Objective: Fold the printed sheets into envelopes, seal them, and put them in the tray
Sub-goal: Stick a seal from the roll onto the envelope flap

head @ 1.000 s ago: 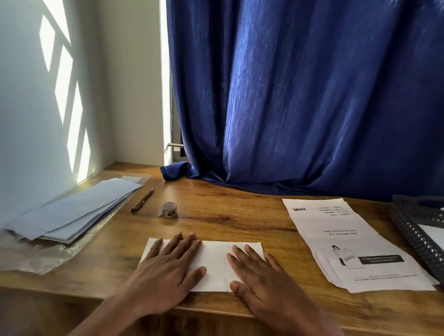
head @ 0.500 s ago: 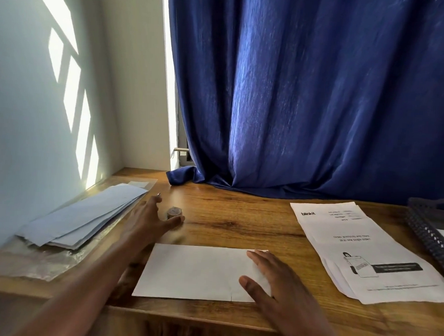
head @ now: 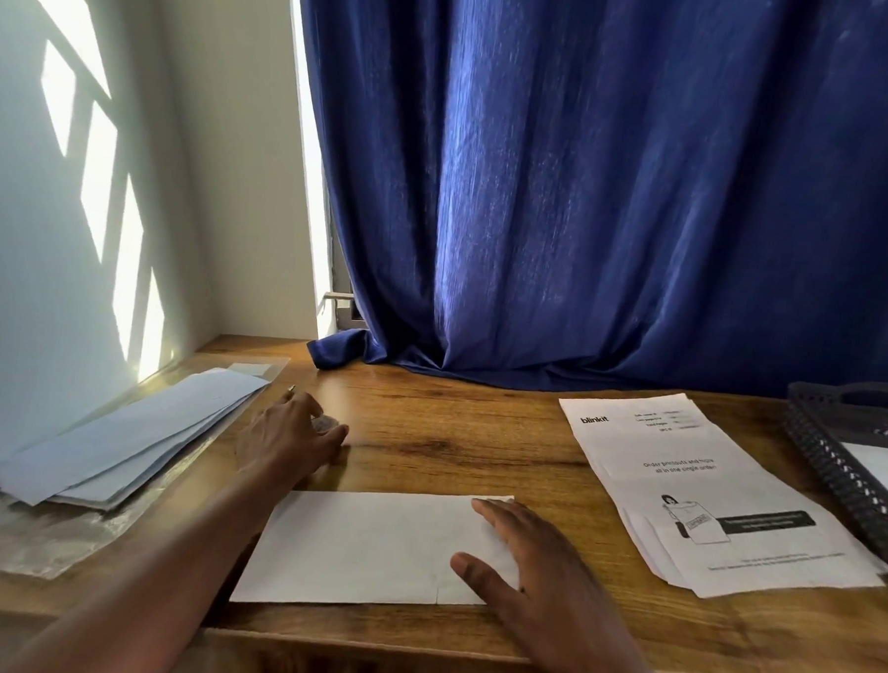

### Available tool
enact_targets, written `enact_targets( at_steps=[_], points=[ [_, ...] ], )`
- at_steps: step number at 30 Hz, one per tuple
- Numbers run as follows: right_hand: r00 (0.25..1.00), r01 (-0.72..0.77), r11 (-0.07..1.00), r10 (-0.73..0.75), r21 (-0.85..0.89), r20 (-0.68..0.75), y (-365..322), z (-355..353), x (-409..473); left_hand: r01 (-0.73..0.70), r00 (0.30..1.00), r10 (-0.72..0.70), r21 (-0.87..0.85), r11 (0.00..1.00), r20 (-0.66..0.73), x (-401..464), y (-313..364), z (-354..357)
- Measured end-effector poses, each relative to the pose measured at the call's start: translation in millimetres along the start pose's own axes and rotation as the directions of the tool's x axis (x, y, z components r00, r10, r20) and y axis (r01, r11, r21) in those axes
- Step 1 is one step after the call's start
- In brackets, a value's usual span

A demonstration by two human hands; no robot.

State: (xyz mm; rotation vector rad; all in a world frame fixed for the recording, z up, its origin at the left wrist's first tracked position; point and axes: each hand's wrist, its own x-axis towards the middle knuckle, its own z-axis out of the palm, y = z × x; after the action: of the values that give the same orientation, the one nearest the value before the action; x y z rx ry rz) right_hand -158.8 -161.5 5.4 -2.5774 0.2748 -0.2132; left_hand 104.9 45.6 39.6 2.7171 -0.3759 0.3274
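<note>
A folded white sheet [head: 369,546] lies near the desk's front edge. My right hand [head: 538,567] rests flat on its right end, fingers straight. My left hand [head: 287,436] has reached to the back left and curls its fingers round a small roll of tape [head: 327,424], which is mostly hidden under the fingers. A stack of printed sheets [head: 706,494] lies to the right. The black mesh tray [head: 846,470] stands at the right edge with a white envelope inside.
A pile of pale blue envelopes [head: 128,438] lies on a clear plastic sleeve [head: 35,536] along the left wall. A pen tip [head: 291,389] shows just behind my left hand. A blue curtain [head: 593,189] hangs over the desk's back edge.
My left hand left the folded sheet, reached back left and closed round the tape roll. My right hand stayed on the sheet's right end. The view shifted left.
</note>
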Motion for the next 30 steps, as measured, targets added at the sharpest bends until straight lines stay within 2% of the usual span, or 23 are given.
enact_targets(
  at_steps=[2, 4, 5, 7, 8, 10, 12, 17, 25, 30],
  points=[
    [1.0, 0.003, 1.0, -0.002, 0.01, -0.004, 1.0, 1.2, 0.5, -0.015, 0.999, 0.018, -0.102, 0.995, 0.028, -5.8, 4.5, -7.1],
    [1.0, -0.001, 0.998, 0.002, 0.056, -0.015, 1.7, 1.3, 1.7, -0.072, 0.994, 0.093, -0.322, 0.944, 0.049, -15.5, 15.1, -14.8],
    [1.0, -0.008, 0.994, 0.011, 0.105, -0.023, 2.0, 0.8, 2.3, -0.088, 0.989, 0.134, -0.472, 0.877, 0.065, -23.0, 23.1, -19.5],
    [0.999, -0.028, 0.966, 0.037, 0.255, -0.031, 3.3, -1.9, 2.8, -0.048, 0.965, 0.226, -0.754, 0.655, 0.135, -43.4, 42.9, -28.8],
    [0.998, -0.039, 0.941, 0.053, 0.336, -0.031, 4.0, -4.1, 2.5, -0.024, 0.943, 0.292, -0.841, 0.541, 0.161, -54.6, 52.8, -31.2],
    [0.995, -0.042, 0.886, 0.077, 0.462, -0.058, 4.4, -8.8, 1.5, -0.018, 0.898, 0.411, -0.92, 0.391, 0.158, -75.4, 69.2, -29.6],
    [0.987, -0.017, 0.844, 0.101, 0.537, -0.128, 3.7, -13.2, 0.0, -0.038, 0.862, 0.489, -0.944, 0.327, 0.135, -92.2, 81.3, -22.7],
    [0.963, 0.019, 0.745, 0.166, 0.667, -0.213, 7.9, -17.8, -1.9, -0.09, 0.804, 0.589, -0.962, 0.256, 0.082, -107.4, 87.7, 1.2],
    [0.949, 0.081, 0.723, 0.155, 0.686, -0.275, 5.9, -17.6, -5.7, -0.338, 0.722, 0.691, -0.884, 0.324, -0.023, -116.5, 81.6, 21.4],
    [0.924, 0.162, 0.72, 0.129, 0.675, -0.361, 6.7, -15.1, -7.1, -0.348, 0.724, 0.689, -0.881, 0.322, -0.034, -119.6, 83.8, 23.0]
  ],
)
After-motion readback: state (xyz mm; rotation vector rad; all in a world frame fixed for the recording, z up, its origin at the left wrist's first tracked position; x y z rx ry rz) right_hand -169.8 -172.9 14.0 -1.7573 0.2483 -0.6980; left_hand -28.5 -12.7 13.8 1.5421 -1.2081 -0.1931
